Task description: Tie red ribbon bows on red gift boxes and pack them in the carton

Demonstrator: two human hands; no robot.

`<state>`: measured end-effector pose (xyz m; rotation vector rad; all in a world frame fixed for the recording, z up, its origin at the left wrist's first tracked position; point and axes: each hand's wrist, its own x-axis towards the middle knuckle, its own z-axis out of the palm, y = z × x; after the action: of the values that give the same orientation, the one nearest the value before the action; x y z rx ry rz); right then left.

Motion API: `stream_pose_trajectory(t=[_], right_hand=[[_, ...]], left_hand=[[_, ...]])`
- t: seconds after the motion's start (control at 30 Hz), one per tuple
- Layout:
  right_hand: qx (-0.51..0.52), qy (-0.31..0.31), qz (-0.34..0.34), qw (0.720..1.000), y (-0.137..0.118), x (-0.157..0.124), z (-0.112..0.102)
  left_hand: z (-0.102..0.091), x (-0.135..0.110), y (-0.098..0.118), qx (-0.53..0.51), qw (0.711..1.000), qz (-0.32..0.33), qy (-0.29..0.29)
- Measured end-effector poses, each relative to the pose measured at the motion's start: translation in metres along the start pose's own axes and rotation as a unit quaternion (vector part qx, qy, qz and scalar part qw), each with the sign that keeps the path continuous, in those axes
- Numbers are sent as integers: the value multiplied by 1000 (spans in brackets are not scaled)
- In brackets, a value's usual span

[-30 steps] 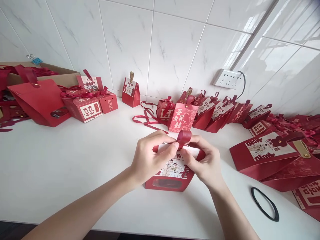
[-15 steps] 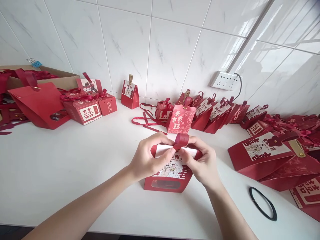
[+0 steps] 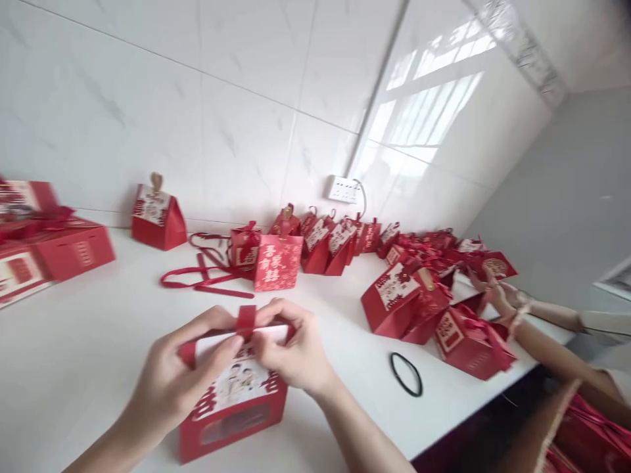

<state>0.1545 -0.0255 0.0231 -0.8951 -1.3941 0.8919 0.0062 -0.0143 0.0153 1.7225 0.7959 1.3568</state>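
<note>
A red gift box (image 3: 231,410) with a white picture label and a small window stands on the white table (image 3: 73,355) in front of me. Both hands are at its top. My left hand (image 3: 180,374) pinches the red ribbon loop (image 3: 245,322) from the left, fingers closed. My right hand (image 3: 293,351) pinches the same loop from the right, fingers closed. The loop stands upright between my fingertips above the box's folded white flap.
Several red gift boxes (image 3: 320,240) stand in a row along the tiled wall, and more (image 3: 399,302) lie at the right. Loose red ribbons (image 3: 202,279) lie behind my box. A black hair band (image 3: 407,374) lies at the right. Another person's hands (image 3: 497,295) reach in at the table's right edge.
The view has swung to the right, so the box and my hands now sit lower left. Another person's arms have come into view at the right. My hands still pinch the ribbon loop.
</note>
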Motion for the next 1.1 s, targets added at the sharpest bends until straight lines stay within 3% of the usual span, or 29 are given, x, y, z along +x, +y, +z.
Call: stream_pose_trajectory(t=[0.17, 0.4, 0.6, 0.87, 1.0, 1.1], right_hand=[[10, -6, 9, 1000, 4, 2, -2], [-56, 3, -48, 997, 10, -5, -13], [-95, 12, -68, 993, 9, -6, -14], [-92, 33, -117, 988, 8, -10, -9], [-105, 86, -102, 985, 10, -10, -4], [-101, 93, -92, 986, 12, -11, -3]], left_hand=[[6, -2, -4, -19, 996, -63, 65], [6, -3, -6, 9, 1000, -11, 8], [6, -4, -5, -48, 998, -25, -30], [8, -6, -2, -31, 999, -20, -2], [8, -4, -1, -13, 999, -30, -8], [8, -4, -1, -7, 999, -34, -8]])
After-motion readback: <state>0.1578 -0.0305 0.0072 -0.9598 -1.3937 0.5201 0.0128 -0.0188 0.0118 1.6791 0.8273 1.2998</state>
